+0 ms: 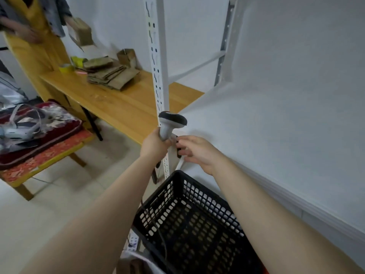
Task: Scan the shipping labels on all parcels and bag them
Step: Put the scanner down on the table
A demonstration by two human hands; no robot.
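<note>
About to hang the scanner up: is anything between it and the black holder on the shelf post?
The right hand reaches across the black holder on the post, its fingers overlapping it. The scanner, gripped by the left hand, sits just above it.

The white shelf surface (286,119) lies bare to the right, while the perforated rack upright (158,62) stands just beside both hands and the black slotted crate (189,220) blocks the space below.
</note>
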